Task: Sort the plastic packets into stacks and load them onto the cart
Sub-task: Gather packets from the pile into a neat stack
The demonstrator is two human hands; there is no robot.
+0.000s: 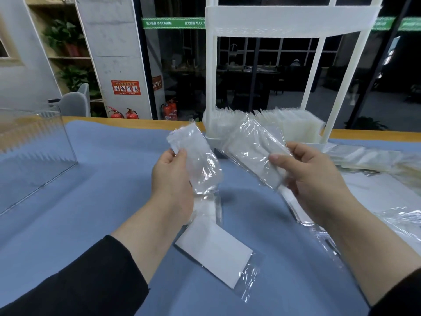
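Hands at frame centre each grip a plastic packet: left hand pinching one, right hand another, likely compared for sorting; cart behind already holds stacks

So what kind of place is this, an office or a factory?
Probably an office or shared workspace used for packing: a table under a blue cloth, fire extinguishers by a pillar, potted plants on wooden shelves, and a white cart loaded with plastic packets.
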